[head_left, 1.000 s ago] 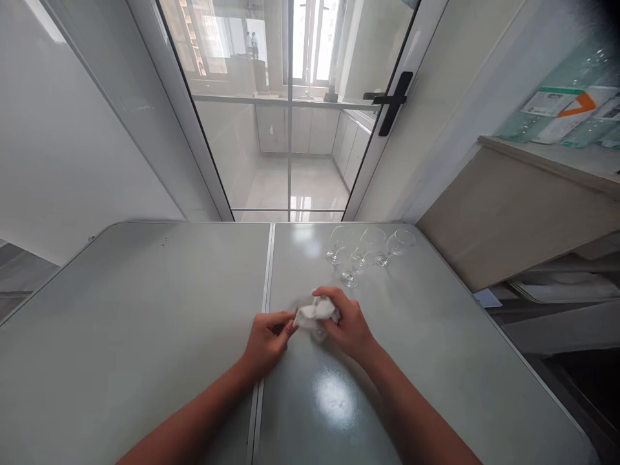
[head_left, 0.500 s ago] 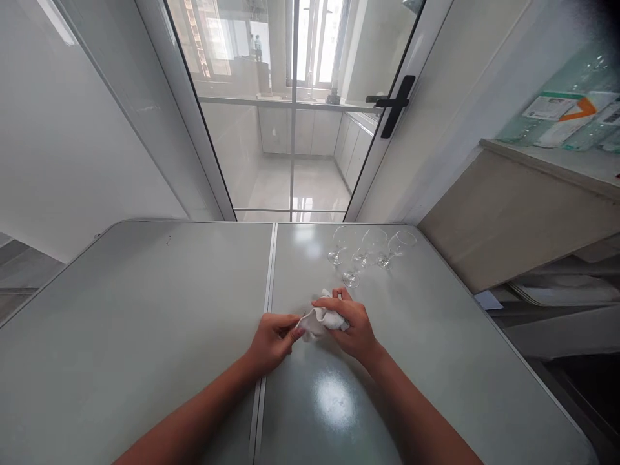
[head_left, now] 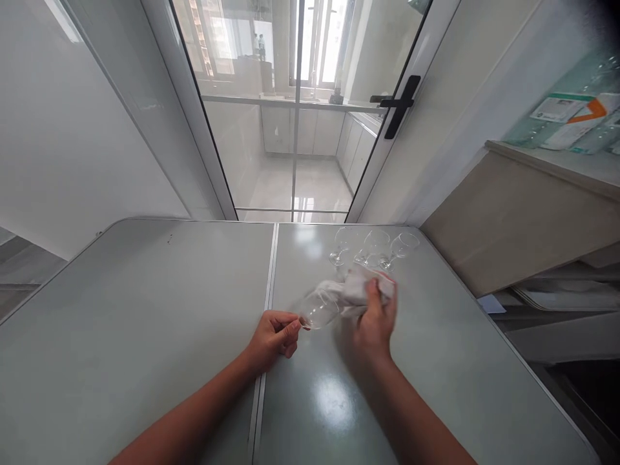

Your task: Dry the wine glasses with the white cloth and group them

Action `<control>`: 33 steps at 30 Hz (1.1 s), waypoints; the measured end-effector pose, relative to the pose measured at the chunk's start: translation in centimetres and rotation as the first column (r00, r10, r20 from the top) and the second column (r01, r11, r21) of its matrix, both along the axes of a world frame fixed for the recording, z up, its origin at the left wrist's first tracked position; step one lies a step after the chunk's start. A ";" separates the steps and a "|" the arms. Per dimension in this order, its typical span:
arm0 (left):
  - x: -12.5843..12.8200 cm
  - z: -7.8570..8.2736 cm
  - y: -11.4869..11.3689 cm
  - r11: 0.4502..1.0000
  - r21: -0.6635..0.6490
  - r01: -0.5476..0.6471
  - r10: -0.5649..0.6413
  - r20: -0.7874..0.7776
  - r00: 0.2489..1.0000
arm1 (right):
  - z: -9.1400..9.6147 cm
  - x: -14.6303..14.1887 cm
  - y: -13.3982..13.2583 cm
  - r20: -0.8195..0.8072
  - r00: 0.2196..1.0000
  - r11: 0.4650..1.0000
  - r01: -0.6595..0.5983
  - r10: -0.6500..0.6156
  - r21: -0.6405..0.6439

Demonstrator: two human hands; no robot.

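My left hand (head_left: 279, 334) is closed at the left end of a clear wine glass (head_left: 321, 311), which lies tilted between my hands above the table. Exactly which part of the glass the fingers pinch is hard to make out. My right hand (head_left: 378, 316) grips a white cloth (head_left: 361, 287), bunched and smeared by motion. The cloth's left end reaches over the glass and hides its right part. Just behind the cloth stand other stemmed glasses, among them a left one (head_left: 341, 240), a middle one (head_left: 376, 242) and a right one (head_left: 405, 244).
The grey-green table (head_left: 145, 336) has a metal seam (head_left: 269, 278) running down it. A glass door (head_left: 320, 177) with a black handle (head_left: 401, 106) rises behind the far edge. To the right, a shelf (head_left: 557, 165) holds wrapped clear bottles (head_left: 562, 113).
My right hand has moved right and slightly up with the cloth, which has spread out. The glass bowl between my hands has come into view. My left hand has stayed almost in place.
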State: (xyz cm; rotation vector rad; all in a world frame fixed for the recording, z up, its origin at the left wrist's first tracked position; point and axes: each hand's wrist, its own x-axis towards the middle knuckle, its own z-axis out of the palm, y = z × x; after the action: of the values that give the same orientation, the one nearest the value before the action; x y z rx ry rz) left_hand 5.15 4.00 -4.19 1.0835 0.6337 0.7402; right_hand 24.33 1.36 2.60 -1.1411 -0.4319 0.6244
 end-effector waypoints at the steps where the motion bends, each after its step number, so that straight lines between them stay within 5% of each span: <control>1: -0.1 -0.1 -0.1 0.999 0.049 0.003 -0.002 -0.034 0.999 | -0.1 -0.2 0.0 -0.046 0.976 0.977 -0.212 0.211 0.000; 3: -0.2 -0.1 -0.3 0.988 0.151 -0.002 0.014 -0.080 0.997 | -0.4 -0.8 -0.2 -0.105 0.808 0.812 -0.583 0.580 0.001; 5: -0.3 0.0 -0.4 0.970 0.243 -0.031 0.055 -0.092 0.994 | -0.5 -1.4 -0.4 -0.117 0.651 0.655 -0.756 0.750 -0.009; 8: -0.3 0.5 -0.5 0.935 0.340 -0.098 0.145 -0.113 0.983 | -0.7 -2.3 -0.6 -0.087 0.580 0.579 -0.814 0.810 -0.041; 12: -0.1 1.3 -0.8 0.872 0.431 -0.233 0.334 -0.175 0.926 | -1.5 -4.1 -1.6 -0.009 0.714 0.714 -0.700 0.700 -0.017; 15: 0.2 1.1 -0.8 0.847 0.447 -0.289 0.420 -0.227 0.879 | -2.2 -5.0 -2.8 0.285 0.787 0.825 -0.565 0.548 -0.025; 16: 0.2 0.8 -0.8 0.833 0.477 -0.280 0.431 -0.242 0.869 | -2.3 -5.0 -3.0 0.459 0.719 0.823 -0.566 0.522 -0.049; 18: 0.1 0.0 -0.6 0.757 0.615 -0.219 0.461 -0.266 0.847 | -2.3 -5.0 -3.1 0.783 0.419 0.790 -0.596 0.461 -0.146; 20: -0.1 -0.8 -0.5 0.617 0.775 -0.139 0.511 -0.260 0.819 | -2.0 -4.8 -2.7 0.919 0.099 0.780 -0.567 0.383 -0.264; 22: -0.4 -1.2 -0.5 0.506 0.858 -0.086 0.545 -0.241 0.803 | -1.5 -4.4 -2.1 0.945 -0.036 0.830 -0.468 0.324 -0.303; 25: -0.7 -0.9 -0.8 0.342 0.939 0.050 0.539 -0.239 0.808 | -0.7 -2.9 -1.3 0.925 0.020 0.884 -0.303 0.380 -0.356; 28: -0.7 -0.1 -1.3 0.114 0.965 0.237 0.516 -0.261 0.816 | -0.4 -0.8 -0.8 0.739 0.321 0.802 -0.321 0.592 -0.503; 29: -0.6 0.1 -1.5 0.093 0.965 0.246 0.507 -0.259 0.822 | -0.3 -0.2 -0.6 0.606 0.462 0.762 -0.406 0.648 -0.505; 31: -0.3 0.3 -1.6 0.147 0.974 0.173 0.497 -0.224 0.839 | -0.3 0.5 -0.5 0.232 0.659 0.692 -0.619 0.715 -0.372; 33: -0.1 0.5 -1.8 0.267 0.961 0.073 0.484 -0.199 0.852 | -0.2 0.1 -0.3 -0.114 0.664 0.648 -0.747 0.739 -0.147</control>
State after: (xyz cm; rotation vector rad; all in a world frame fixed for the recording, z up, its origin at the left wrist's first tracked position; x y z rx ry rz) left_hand 5.09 2.24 -3.70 2.4479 0.7519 1.1763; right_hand 24.45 1.02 2.35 -1.0948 -0.8399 1.4456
